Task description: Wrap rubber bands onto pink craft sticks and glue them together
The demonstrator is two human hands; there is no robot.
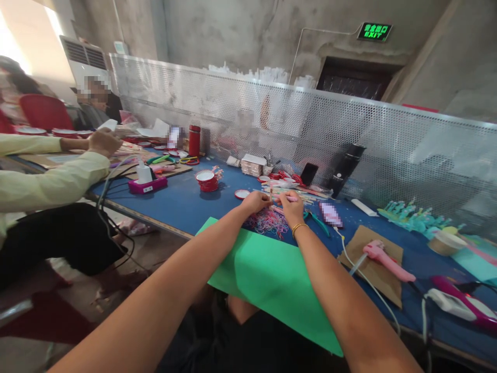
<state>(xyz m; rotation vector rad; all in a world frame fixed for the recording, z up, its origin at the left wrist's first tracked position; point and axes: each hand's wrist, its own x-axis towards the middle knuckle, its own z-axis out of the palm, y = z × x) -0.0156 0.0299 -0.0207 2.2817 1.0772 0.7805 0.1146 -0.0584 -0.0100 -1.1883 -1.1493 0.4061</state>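
While a slim, rounded pink stick (292, 198) is gripped by the curled right hand (292, 209), a small thin strip (271, 194) is held upright, pinched by the left hand (256, 202). Just beneath and between them, a stringy, multicoloured tangle (268, 223) is heaped on the blue desk (174, 202), bordered by a smooth green sheet (267, 274); behind, rough grey wall (240, 31) is fronted by a perforated metal screen (419, 155).
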